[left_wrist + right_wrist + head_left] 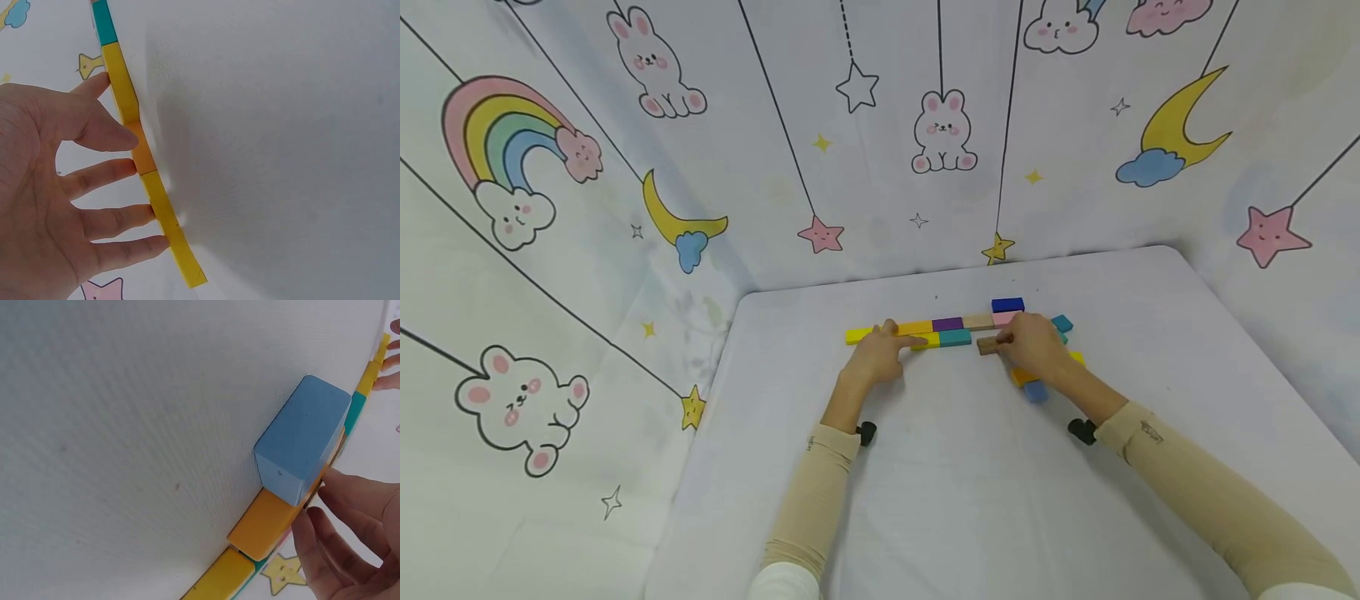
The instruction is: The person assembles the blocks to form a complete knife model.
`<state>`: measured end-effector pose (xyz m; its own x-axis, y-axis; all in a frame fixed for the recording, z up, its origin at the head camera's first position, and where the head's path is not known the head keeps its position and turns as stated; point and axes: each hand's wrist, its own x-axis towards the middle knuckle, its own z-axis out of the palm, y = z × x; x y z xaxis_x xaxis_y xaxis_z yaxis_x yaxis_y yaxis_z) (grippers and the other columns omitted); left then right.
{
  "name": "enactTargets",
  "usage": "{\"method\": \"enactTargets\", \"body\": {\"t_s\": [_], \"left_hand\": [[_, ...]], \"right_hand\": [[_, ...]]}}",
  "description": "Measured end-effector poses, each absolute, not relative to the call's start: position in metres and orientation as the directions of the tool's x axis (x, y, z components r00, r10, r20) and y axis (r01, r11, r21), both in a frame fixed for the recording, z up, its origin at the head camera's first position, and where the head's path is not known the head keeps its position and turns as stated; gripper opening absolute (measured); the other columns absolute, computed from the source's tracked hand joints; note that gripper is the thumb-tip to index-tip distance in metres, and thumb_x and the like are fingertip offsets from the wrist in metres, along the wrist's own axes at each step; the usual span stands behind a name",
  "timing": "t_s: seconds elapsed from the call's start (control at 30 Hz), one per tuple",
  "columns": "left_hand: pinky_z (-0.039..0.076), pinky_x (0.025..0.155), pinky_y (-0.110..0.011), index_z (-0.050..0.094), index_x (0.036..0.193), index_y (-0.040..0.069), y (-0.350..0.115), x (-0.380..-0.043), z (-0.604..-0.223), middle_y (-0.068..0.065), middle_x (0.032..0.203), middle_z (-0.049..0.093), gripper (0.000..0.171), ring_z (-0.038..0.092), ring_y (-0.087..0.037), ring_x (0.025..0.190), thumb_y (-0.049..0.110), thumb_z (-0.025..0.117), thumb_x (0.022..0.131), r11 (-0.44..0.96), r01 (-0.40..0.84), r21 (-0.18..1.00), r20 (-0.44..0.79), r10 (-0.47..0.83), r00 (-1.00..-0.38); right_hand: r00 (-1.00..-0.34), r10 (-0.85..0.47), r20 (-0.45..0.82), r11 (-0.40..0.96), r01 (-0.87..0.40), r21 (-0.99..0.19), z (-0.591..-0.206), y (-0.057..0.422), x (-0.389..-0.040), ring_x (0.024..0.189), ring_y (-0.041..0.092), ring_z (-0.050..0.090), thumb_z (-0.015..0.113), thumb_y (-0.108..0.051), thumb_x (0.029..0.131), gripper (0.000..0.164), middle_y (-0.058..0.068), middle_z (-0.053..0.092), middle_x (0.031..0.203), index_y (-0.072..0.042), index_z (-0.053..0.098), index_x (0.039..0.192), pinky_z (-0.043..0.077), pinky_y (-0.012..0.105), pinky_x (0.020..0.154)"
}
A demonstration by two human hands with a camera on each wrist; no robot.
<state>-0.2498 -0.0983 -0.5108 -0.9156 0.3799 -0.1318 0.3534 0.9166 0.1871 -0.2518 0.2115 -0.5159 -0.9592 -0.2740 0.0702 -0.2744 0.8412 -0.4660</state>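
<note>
My left hand (876, 357) rests on a back row of blocks at its left end, by a yellow block (856, 336) and an orange block (916, 327). Its index finger reaches a front yellow block (927, 341), which abuts a teal block (955, 337). In the left wrist view its fingers spread straight along the blocks. My right hand (1036, 343) pinches a brown wooden block (987, 345), a short gap right of the teal one. Purple (947, 324), tan (977, 322) and pink (1004, 318) blocks continue the back row; the right fingers partly cover the pink one.
Behind the pink block lies a dark blue block (1007, 305). Around the right hand are a light blue block (306, 425), an orange block (262, 519), a yellow block (219, 575) and a teal block (1062, 323). A patterned cloth wall (880, 183) stands beyond the white table (955, 483).
</note>
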Motion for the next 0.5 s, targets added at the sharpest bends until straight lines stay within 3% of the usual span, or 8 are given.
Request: {"method": "enactTargets", "body": {"t_s": [0.23, 0.5], "left_hand": [[0.056, 0.095, -0.049, 0.061, 0.144, 0.047, -0.0994, -0.2514, -0.511, -0.015, 0.146, 0.049, 0.074, 0.049, -0.05, 0.135, -0.001, 0.058, 0.087, 0.908, 0.373, 0.191, -0.123, 0.399, -0.909], [0.052, 0.103, -0.052, 0.06, 0.144, 0.048, -0.0986, -0.252, -0.5129, -0.015, 0.148, 0.048, 0.073, 0.047, -0.051, 0.138, 0.0, 0.057, 0.089, 0.913, 0.365, 0.185, -0.131, 0.39, -0.911]], "right_hand": [[-0.963, -0.256, 0.089, 0.847, -0.268, -0.459, -0.5203, 0.2094, -0.256, 0.081, 0.027, 0.063, 0.078, -0.014, 0.093, 0.016, 0.014, 0.076, 0.096, -0.002, 0.083, 0.103, 0.058, 0.039, 0.07], [-0.97, -0.231, 0.078, 0.852, -0.241, -0.465, -0.5179, 0.2066, -0.2569, 0.081, 0.027, 0.065, 0.077, -0.016, 0.094, 0.018, 0.015, 0.077, 0.101, -0.003, 0.082, 0.106, 0.058, 0.039, 0.07]]}}
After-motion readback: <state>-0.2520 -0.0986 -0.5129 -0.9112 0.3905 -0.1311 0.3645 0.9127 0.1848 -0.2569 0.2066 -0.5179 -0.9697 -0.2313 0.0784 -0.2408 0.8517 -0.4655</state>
